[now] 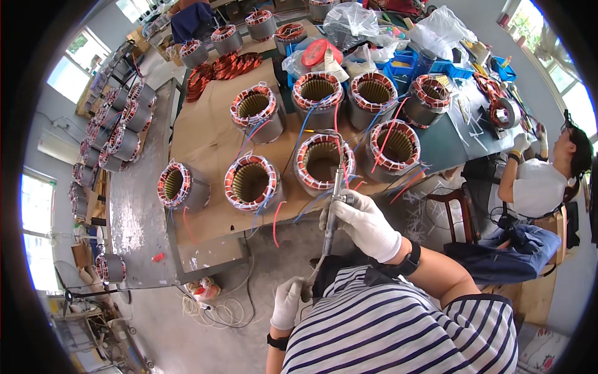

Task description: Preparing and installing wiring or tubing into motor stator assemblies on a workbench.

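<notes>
The bench [458, 143] is partly covered by flat brown cardboard [202, 128]. Cylindrical grey stators [193, 194] are stood on it, ridged inside and rimmed with white-laced copper coils. Over the front-middle one, a slender metal tool [331, 232] is held by the right hand [367, 225], gloved in white knit. The left hand [287, 303] is curled beside a thin hose [316, 272]; whether it is gripped cannot be told.
</notes>
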Demonstrator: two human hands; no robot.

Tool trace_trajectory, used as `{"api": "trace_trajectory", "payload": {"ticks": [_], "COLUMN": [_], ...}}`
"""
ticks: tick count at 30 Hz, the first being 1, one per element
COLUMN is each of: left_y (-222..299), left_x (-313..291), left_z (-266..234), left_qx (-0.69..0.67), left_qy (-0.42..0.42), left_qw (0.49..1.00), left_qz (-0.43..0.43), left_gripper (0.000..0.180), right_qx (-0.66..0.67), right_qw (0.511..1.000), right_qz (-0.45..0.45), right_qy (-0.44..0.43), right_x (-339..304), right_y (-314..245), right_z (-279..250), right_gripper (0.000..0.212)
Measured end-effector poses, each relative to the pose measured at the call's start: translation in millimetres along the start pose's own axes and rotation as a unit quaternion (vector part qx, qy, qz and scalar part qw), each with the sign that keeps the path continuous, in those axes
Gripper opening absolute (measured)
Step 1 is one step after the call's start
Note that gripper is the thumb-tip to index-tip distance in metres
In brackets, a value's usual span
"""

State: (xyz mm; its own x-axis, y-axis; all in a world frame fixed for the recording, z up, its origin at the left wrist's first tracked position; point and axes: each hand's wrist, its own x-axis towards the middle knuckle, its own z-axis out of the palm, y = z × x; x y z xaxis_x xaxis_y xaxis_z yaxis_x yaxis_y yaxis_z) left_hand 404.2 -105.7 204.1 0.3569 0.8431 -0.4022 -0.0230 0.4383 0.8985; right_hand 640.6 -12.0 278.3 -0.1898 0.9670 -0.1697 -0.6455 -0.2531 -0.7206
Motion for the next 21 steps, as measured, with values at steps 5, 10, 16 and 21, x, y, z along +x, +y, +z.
{"api": "trace_trajectory", "payload": {"ticks": [5, 10, 16, 21], "left_y": [11.5, 14.6, 19.5, 16.3], "left_x": [21.4, 46.2, 89.3, 120.6], "left_z": [44.9, 52.7, 52.2, 103.4], "left_qx": [0.108, 0.268, 0.475, 0.460], "left_qy": [0.025, -0.033, -0.122, -0.101], "left_qw": [0.994, 0.962, 0.869, 0.875], "left_qz": [-0.016, -0.037, 0.071, 0.109], "left_gripper": [0.026, 0.027, 0.030, 0.029], "right_qx": [-0.002, -0.003, -0.038, -0.045], "right_qw": [1.000, 0.994, 0.981, 0.984], "right_qz": [-0.024, -0.073, -0.069, -0.013], "right_qy": [0.011, 0.077, 0.180, 0.175], "right_x": [-5.2, -7.4, -0.8, 19.1], "right_y": [-39.9, -99.2, -153.7, -182.0], "right_z": [-29.3, -58.0, -113.4, -155.4], "right_gripper": [0.016, 0.015, 0.019, 0.020]}}
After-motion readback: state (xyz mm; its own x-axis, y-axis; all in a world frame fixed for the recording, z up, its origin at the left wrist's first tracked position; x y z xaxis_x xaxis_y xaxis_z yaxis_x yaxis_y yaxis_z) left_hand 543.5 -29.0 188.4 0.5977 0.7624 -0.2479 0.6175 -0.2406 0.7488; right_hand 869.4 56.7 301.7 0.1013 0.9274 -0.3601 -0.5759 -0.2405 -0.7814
